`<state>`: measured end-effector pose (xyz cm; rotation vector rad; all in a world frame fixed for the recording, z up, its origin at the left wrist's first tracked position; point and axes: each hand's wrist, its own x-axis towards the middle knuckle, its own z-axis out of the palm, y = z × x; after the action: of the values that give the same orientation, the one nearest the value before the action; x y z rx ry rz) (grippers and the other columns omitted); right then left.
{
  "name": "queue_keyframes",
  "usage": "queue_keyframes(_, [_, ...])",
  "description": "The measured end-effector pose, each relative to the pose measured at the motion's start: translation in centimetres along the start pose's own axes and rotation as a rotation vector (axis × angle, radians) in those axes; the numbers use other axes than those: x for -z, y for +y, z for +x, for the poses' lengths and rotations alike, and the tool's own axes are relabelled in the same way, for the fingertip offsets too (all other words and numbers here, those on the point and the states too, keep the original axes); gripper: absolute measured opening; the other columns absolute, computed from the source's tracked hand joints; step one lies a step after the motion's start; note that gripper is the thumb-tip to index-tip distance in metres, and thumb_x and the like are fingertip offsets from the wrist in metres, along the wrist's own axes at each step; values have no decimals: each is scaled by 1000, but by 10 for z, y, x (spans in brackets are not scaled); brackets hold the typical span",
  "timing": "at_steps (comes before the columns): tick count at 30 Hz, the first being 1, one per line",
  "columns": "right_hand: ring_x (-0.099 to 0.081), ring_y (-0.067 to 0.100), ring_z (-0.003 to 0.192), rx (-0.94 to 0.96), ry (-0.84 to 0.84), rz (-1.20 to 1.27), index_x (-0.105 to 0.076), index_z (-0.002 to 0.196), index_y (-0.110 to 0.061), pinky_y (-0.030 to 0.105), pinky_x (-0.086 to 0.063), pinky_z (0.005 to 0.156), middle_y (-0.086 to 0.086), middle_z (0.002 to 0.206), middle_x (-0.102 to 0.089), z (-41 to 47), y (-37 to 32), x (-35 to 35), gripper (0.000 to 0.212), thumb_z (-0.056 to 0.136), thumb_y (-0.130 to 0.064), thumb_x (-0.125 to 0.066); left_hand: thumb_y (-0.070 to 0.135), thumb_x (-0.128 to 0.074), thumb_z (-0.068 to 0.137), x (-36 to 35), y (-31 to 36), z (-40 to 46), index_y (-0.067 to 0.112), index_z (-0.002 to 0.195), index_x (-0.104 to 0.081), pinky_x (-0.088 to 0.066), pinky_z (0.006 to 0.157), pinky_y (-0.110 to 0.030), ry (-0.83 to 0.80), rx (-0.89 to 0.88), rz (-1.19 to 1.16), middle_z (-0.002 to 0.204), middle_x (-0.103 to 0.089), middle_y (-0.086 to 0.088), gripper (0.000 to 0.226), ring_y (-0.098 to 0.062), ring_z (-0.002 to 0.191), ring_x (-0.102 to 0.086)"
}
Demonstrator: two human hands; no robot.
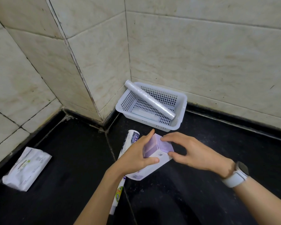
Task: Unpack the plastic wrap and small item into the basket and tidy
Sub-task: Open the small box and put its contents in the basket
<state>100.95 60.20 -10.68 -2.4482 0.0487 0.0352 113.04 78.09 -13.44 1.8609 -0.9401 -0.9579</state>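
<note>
Step in hand, by judgement: opening the small purple carton [157,151] to get at its contents. The left hand [136,156] grasps the carton round its near side, thumb across the lower edge; the right hand [190,151] pinches the end flap between fingertips and thumb. To do this well, the left hand should hold the body steady without crushing it, while the right lifts the flap along its fold rather than tearing.

Position, taken from the white perforated basket [152,109] in the tiled corner: the plastic wrap roll [150,99] lies diagonally inside it, far end propped on the rim. A flat pale packet [143,114] lies on the basket floor under the roll. The carton is held just in front of the basket. A long printed box [128,143] lies beneath the left hand. A tissue pack [27,169] lies well left of the basket.

Count: one basket, one roll, one carton, one long box, one tissue pack, one packet. Contents of the carton are not visible.
</note>
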Motion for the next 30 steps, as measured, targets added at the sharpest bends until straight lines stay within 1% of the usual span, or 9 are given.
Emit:
queue_keyframes(5, [-51, 3, 110, 21, 29, -42, -47, 126, -30, 28, -44, 98, -17, 121, -50, -2, -1, 0, 46, 81, -37, -49, 24, -68, 79, -4, 1, 3, 36, 144, 1, -38, 96, -12, -29, 44, -41, 136, -42, 14, 96, 1, 123, -43])
queue_keyframes(9, [-53, 8, 110, 51, 79, -97, -45, 129, -27, 31, -46, 94, -9, 127, -55, -2, 3, -5, 38, 90, -27, -43, 24, -67, 80, -7, 0, 7, 38, 144, 0, -44, 82, -5, -37, 72, -99, 127, -42, 22, 93, 9, 113, -47])
queue_keyframes(12, [-54, 5, 106, 20, 129, -84, -44, 129, -27, 26, -45, 90, -13, 122, -56, -3, 8, -11, 35, 94, -23, -35, 22, -67, 80, -8, -5, 9, 37, 144, 0, -42, 85, -7, -51, 93, -114, 127, -42, 25, 94, 8, 116, -44])
queue_keyframes(14, [-56, -2, 90, -50, 201, 56, -45, 126, -31, 19, -46, 82, -18, 110, -57, -3, 11, -12, 33, 96, -23, -34, 21, -69, 79, -11, -7, 9, 38, 143, 1, -37, 78, 4, -70, 92, -94, 116, -34, 40, 97, 22, 106, -38])
queue_keyframes(16, [-57, -1, 80, -98, 246, 213, -44, 120, -38, 12, -45, 72, -21, 102, -57, -2, 13, -13, 30, 96, -24, -34, 21, -70, 78, -14, -8, 9, 43, 142, 2, -35, 75, 7, -68, 87, -86, 114, -31, 44, 99, 24, 106, -37])
queue_keyframes(20, [-60, 5, 61, -363, 430, 621, -50, 106, -22, 14, -49, 53, -3, 86, -62, 11, 19, -17, 14, 94, -22, -43, 19, -73, 73, -23, -3, 9, 61, 134, 2, -34, 92, -3, -71, 9, -66, 134, -38, 31, 104, 12, 128, -32])
queue_keyframes(22, [-57, 3, 52, -456, 477, 718, -54, 99, -12, 12, -46, 47, 4, 75, -63, 14, 20, -20, 11, 91, -18, -49, 20, -74, 72, -26, 0, 10, 65, 131, 0, -24, 102, -13, -59, -49, -10, 136, -26, 44, 105, 19, 129, -21])
queue_keyframes(26, [-56, 0, 66, -431, 329, 594, -68, 78, -26, 10, -43, 60, -9, 79, -63, 11, 21, -23, 24, 91, -23, -49, 28, -76, 69, -25, -3, 15, 66, 129, -1, -24, 96, -10, 28, -86, 111, 117, -24, 56, 103, 32, 113, -23])
queue_keyframes(30, [-49, 14, 76, -455, 182, 453, -58, 73, -10, 25, -39, 73, 0, 80, -51, 5, 18, -24, 43, 92, -41, -36, 30, -76, 67, -25, -6, 17, 55, 130, -13, -29, 90, -15, 133, -63, 150, 113, -28, 34, 92, 17, 108, -35])
